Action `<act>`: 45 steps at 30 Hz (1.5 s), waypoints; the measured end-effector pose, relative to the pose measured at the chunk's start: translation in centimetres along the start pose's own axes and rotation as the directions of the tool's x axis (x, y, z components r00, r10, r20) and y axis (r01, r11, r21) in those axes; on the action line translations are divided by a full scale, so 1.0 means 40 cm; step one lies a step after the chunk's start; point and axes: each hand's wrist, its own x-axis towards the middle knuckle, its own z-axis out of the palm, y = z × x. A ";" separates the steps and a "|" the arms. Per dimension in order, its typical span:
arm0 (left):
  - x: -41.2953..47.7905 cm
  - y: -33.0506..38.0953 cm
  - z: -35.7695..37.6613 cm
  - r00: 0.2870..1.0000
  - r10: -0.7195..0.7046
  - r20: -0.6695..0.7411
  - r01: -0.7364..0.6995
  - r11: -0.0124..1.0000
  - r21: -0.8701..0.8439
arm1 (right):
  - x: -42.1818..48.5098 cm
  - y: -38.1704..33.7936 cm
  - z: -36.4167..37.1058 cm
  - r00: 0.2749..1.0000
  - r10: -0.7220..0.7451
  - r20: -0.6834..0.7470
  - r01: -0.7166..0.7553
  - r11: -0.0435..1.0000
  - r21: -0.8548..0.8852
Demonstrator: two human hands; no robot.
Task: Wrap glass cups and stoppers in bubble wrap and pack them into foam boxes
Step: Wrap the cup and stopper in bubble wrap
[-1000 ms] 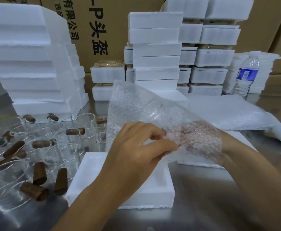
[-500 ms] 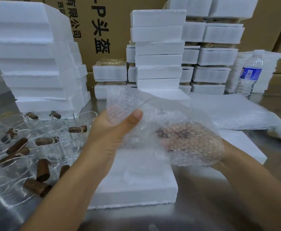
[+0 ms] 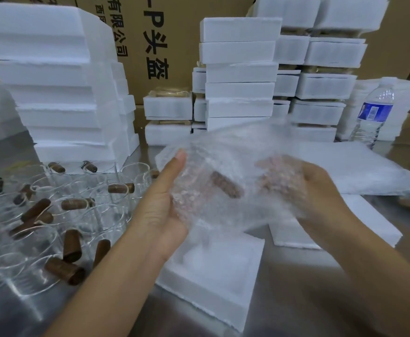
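A bundle of bubble wrap point(image 3: 223, 166) is held between both hands above an open foam box point(image 3: 213, 276). Through the wrap I see a brown stopper point(image 3: 225, 188); the glass cup inside is hard to make out. My left hand point(image 3: 165, 203) cups the bundle's left side, thumb pointing up. My right hand point(image 3: 303, 190) grips the right side, its fingers curled under the wrap. To the left stand several clear glass cups point(image 3: 60, 215) with brown stoppers point(image 3: 71, 244) in and among them.
Stacks of white foam boxes point(image 3: 238, 76) fill the back and the left point(image 3: 53, 93), before cardboard cartons point(image 3: 157, 45). A water bottle point(image 3: 374, 115) stands at the right. A pile of bubble wrap sheets point(image 3: 359, 171) and a foam lid point(image 3: 359, 229) lie right of my hands.
The loose sheet has been folded round the cup into a bundle. My left hand moved from the top edge to the bundle's left side. The stopper now shows through the wrap.
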 end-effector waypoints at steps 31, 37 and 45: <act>-0.001 -0.049 -0.006 0.993 -0.054 0.109 0.052 0.998 0.024 | -0.015 -0.017 0.007 0.988 -0.119 -0.101 0.143 0.948 0.285; 0.009 -0.036 -0.013 0.994 0.051 0.092 -0.045 0.997 -0.066 | -0.024 -0.001 0.038 0.988 -0.010 0.157 -0.003 0.997 0.081; 0.007 -0.049 -0.011 0.982 0.056 0.180 -0.058 0.998 0.011 | -0.039 0.010 0.042 0.995 -0.066 0.068 0.067 0.998 -0.013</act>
